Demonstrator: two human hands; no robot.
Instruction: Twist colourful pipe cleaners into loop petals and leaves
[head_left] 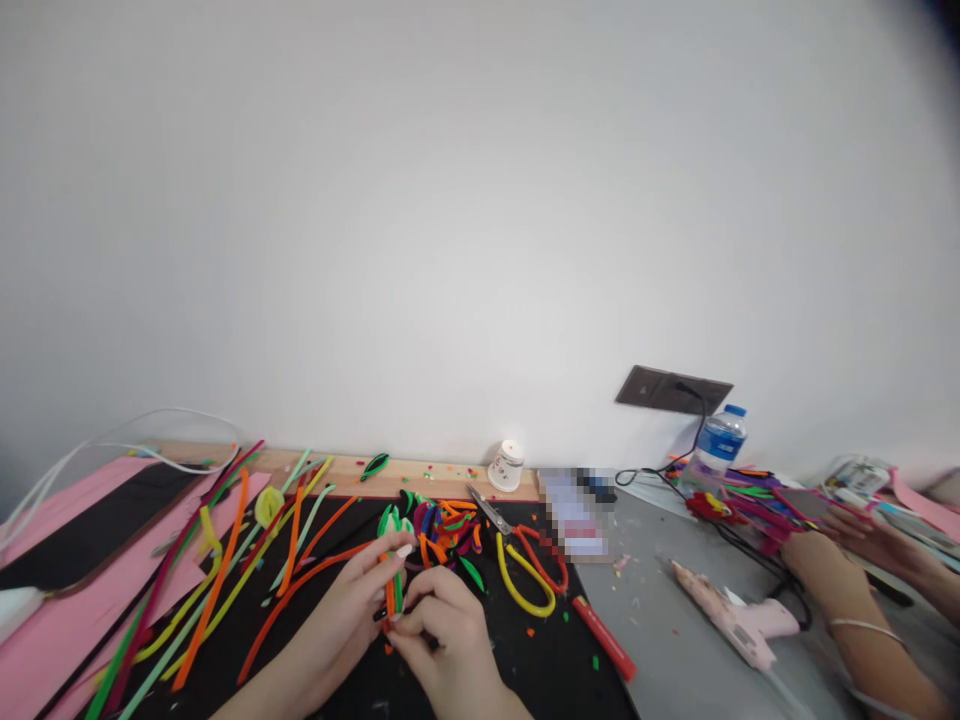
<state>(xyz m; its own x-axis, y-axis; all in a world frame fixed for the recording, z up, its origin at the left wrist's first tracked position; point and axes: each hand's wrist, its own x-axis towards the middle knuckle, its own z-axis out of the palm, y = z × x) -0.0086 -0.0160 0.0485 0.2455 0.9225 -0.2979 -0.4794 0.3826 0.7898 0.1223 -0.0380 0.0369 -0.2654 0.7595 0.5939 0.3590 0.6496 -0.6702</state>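
My left hand (356,592) is closed around a small bundle of green and orange pipe cleaners (393,590), its fingers pressed on the upper part. With thumb and fingers, my right hand (448,622) pinches the bundle's lower end. A pale green looped tip shows above my left fingers; a dark bit sits near the lower end, too small to name. Just behind both hands lies a heap of bent, multicoloured pipe cleaner pieces (457,522). Scissors (525,572) with yellow and red handles rest to the right of the heap, blades pointing up and left.
Long pipe cleaners (225,570) and a phone (82,525) on pink paper (37,645) lie left. A paper cup (507,468) stands upside down at the back. Rightward are a red stick-shaped tool (604,638), a pink glue gun (739,618), a bottle (718,445) and a co-worker's hands (825,565).
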